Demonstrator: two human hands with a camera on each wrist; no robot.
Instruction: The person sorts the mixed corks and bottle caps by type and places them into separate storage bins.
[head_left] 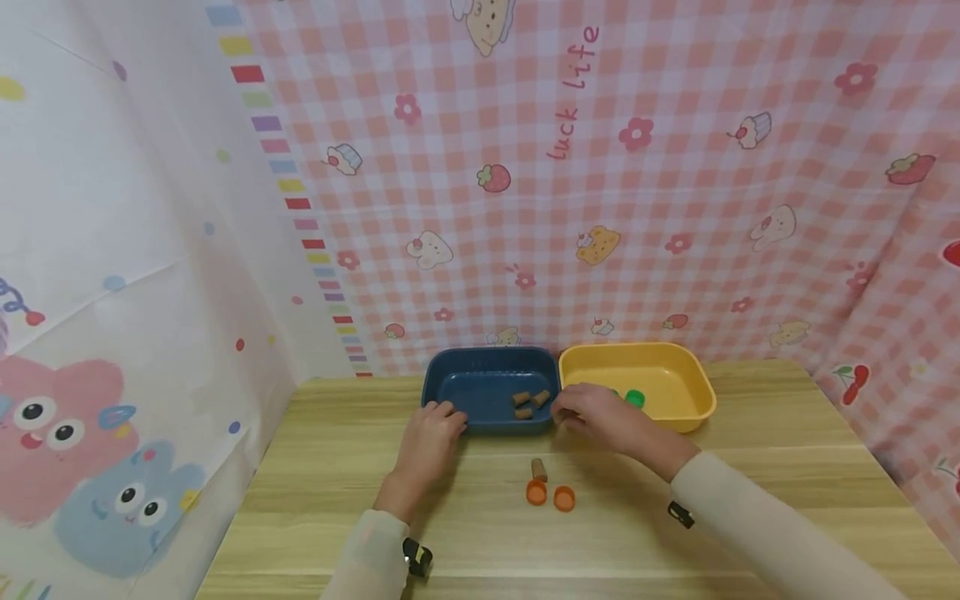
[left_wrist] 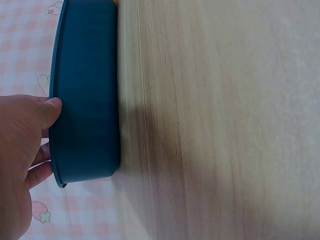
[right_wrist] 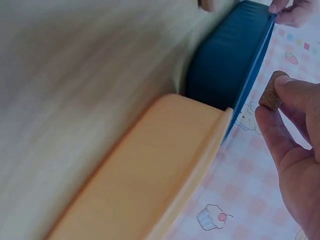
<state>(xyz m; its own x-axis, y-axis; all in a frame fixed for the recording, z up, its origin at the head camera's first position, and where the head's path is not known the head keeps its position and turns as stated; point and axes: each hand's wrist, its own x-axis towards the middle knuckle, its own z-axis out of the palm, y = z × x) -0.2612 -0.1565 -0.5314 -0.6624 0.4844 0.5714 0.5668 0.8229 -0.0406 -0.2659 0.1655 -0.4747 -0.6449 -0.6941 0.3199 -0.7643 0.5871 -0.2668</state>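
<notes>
My left hand [head_left: 429, 440] grips the near left rim of a dark blue plastic bin [left_wrist: 85, 90], thumb on the outer wall and fingers over the edge. Between the thumb and fingertips of my right hand [right_wrist: 300, 125], a brown cork stopper [right_wrist: 273, 91] is pinched. In the head view this hand hovers by the blue bin's right end, where it meets the yellow bin [head_left: 663, 379]; the held cork is mostly hidden there. Several corks [head_left: 522, 399] lie inside the blue bin, toward its right side. Green bottle caps [head_left: 635, 398] sit in the yellow bin, partly hidden by my right hand.
On the wooden table [head_left: 315, 500], in front of the bins, lie one more cork [head_left: 538, 469] and two orange caps [head_left: 536, 492]. Behind the bins hangs a pink checked cloth [head_left: 637, 200]. A white printed cloth [head_left: 150, 250] hangs at the left.
</notes>
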